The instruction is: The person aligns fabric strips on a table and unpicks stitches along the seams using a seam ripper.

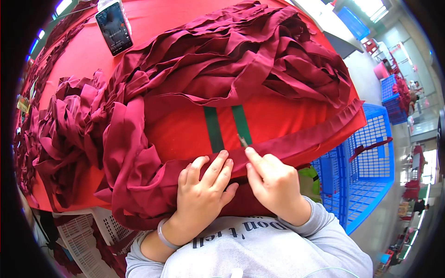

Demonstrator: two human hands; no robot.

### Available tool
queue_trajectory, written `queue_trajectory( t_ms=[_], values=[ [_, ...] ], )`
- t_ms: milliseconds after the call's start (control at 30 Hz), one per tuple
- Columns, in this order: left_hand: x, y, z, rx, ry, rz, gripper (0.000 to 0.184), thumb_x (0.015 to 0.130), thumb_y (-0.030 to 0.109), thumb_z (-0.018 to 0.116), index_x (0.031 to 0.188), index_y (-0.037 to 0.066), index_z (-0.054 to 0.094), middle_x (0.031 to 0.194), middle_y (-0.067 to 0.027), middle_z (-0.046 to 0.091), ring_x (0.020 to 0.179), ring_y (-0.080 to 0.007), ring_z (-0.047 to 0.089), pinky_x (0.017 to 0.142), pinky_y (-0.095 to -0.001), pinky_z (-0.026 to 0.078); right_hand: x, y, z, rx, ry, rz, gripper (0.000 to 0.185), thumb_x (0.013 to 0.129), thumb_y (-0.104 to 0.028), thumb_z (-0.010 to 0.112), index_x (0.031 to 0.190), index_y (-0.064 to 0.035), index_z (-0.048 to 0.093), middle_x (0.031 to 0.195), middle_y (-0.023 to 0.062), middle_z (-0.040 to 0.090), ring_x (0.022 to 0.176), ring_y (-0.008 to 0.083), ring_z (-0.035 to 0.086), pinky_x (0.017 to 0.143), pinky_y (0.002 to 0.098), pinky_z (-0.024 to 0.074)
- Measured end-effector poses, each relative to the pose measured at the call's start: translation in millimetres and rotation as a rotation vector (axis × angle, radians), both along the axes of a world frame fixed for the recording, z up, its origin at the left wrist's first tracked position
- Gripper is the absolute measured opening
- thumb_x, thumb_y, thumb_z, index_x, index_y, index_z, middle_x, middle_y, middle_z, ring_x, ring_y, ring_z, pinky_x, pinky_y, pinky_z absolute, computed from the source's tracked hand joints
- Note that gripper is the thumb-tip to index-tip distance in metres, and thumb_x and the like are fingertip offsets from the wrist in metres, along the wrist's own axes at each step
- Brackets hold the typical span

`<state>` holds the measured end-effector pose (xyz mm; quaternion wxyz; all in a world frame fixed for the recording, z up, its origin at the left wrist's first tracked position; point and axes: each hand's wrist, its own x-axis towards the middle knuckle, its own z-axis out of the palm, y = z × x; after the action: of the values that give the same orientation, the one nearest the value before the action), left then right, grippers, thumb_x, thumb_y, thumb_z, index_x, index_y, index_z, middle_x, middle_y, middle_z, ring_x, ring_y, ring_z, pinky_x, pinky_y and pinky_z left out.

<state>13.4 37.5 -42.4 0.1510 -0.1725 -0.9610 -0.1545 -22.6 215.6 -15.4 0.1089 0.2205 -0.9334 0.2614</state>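
A long maroon fabric strip [306, 137] runs along the near edge of the red-covered table [181, 123]. My left hand [204, 185] lies on the strip with its fingers spread. To its right, my right hand [273, 183] has its fingers closed round a small, thin metal tool [242, 140], whose tip points away from me; the grip end is hidden by the fingers. Two dark green bands [213, 129] cross the red cover just beyond my hands. Heaped maroon fabric [222, 55] lies behind them and to the left.
A phone [113, 28] stands at the far left of the table. Blue plastic baskets [371, 153] are at the right edge, with a maroon strip over one. White baskets [83, 241] sit below the table at the left.
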Motion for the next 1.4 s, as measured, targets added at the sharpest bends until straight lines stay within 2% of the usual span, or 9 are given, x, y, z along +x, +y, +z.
queue_trajectory(
  t_ms=[233,433,500,567,700,833,1067,1167,1400],
  values=[
    [1.0,-0.3,-3.3,0.024,0.004,0.016,0.045,0.079,0.037,0.071,0.118,0.015,0.068,0.132,0.002,0.061,0.113,-0.024,0.052,0.092,-0.0389,0.041,15.3,7.9,10.1,0.059,-0.082,0.164,0.034,0.079,-0.003,0.069,0.112,0.0014,0.069,0.068,0.0072,0.057,0.051,0.0201,0.056,0.045,0.0318,0.0458],
    [0.5,-0.8,-2.3,-0.001,0.016,-0.01,0.049,0.077,0.031,0.074,0.121,0.012,0.066,0.135,-0.0006,0.059,0.115,-0.0252,0.051,0.089,-0.0378,0.04,9.6,-4.2,-1.2,-0.019,-0.069,0.115,0.033,0.082,-0.002,0.067,0.114,0.0015,0.068,0.068,0.0094,0.057,0.053,0.0223,0.058,0.047,0.0334,0.0467],
    [1.3,-1.3,-0.5,-0.015,0.015,-0.01,0.05,0.077,0.031,0.074,0.122,0.012,0.066,0.134,-0.0007,0.06,0.115,-0.0251,0.051,0.089,-0.0377,0.04,5.6,-9.1,-7.3,-0.077,0.036,-0.006,0.032,0.083,-0.001,0.067,0.115,0.002,0.067,0.068,0.0118,0.057,0.054,0.0248,0.058,0.049,0.0348,0.0473],
    [2.4,-0.6,-0.5,-0.01,0.008,-0.007,0.05,0.077,0.031,0.074,0.123,0.013,0.066,0.134,-0.0008,0.059,0.115,-0.0251,0.051,0.09,-0.0377,0.04,-1.7,-3.4,-3.5,-0.128,-0.021,-0.112,0.031,0.082,-0.001,0.068,0.113,0.0029,0.068,0.068,0.0129,0.058,0.055,0.0263,0.058,0.051,0.0359,0.0479],
    [2.0,-1.2,-0.8,0.019,-0.002,-0.012,0.049,0.077,0.03,0.073,0.124,0.017,0.066,0.136,-0.0009,0.058,0.116,-0.0255,0.05,0.09,-0.038,0.04,14.0,3.5,13.1,-0.033,-0.084,0.103,0.033,0.08,-0.002,0.069,0.113,0.0018,0.069,0.069,0.01,0.058,0.053,0.0215,0.058,0.049,0.0334,0.0472],
    [2.6,-0.4,-4.9,0.01,0.013,-0.001,0.043,0.079,0.032,0.071,0.121,0.022,0.068,0.135,0.0,0.059,0.113,-0.0251,0.052,0.091,-0.0395,0.041,18.1,6.0,15.3,0.087,-0.114,0.116,0.031,0.081,-0.003,0.068,0.111,0.002,0.069,0.071,0.0095,0.059,0.053,0.0213,0.059,0.049,0.0332,0.0479],
    [2.0,-1.1,-1.1,-0.001,0.001,-0.006,0.042,0.079,0.031,0.071,0.12,0.022,0.068,0.135,0.0004,0.059,0.113,-0.0253,0.052,0.09,-0.0392,0.041,4.5,3.4,-8.2,-0.057,-0.028,0.037,0.034,0.084,-0.008,0.066,0.116,0.0034,0.066,0.07,0.0072,0.057,0.049,0.0198,0.058,0.044,0.0316,0.0465],
    [2.3,-0.6,-0.7,0.006,-0.009,-0.002,0.042,0.079,0.031,0.071,0.12,0.022,0.068,0.135,0.0006,0.059,0.114,-0.0256,0.051,0.09,-0.039,0.041,12.7,6.5,12.8,-0.011,-0.092,0.074,0.032,0.08,-0.002,0.069,0.112,0.0022,0.069,0.065,0.0088,0.056,0.052,0.0209,0.057,0.047,0.0325,0.0454],
    [2.0,-0.2,-0.9,0.008,-0.016,-0.02,0.048,0.076,0.029,0.074,0.123,0.021,0.067,0.137,-0.0008,0.056,0.117,-0.0267,0.049,0.091,-0.0389,0.04,5.3,5.7,0.7,0.037,-0.011,0.051,0.035,0.082,-0.008,0.068,0.116,0.0011,0.067,0.07,0.0071,0.057,0.051,0.0206,0.057,0.046,0.0325,0.0463]
  ],
)
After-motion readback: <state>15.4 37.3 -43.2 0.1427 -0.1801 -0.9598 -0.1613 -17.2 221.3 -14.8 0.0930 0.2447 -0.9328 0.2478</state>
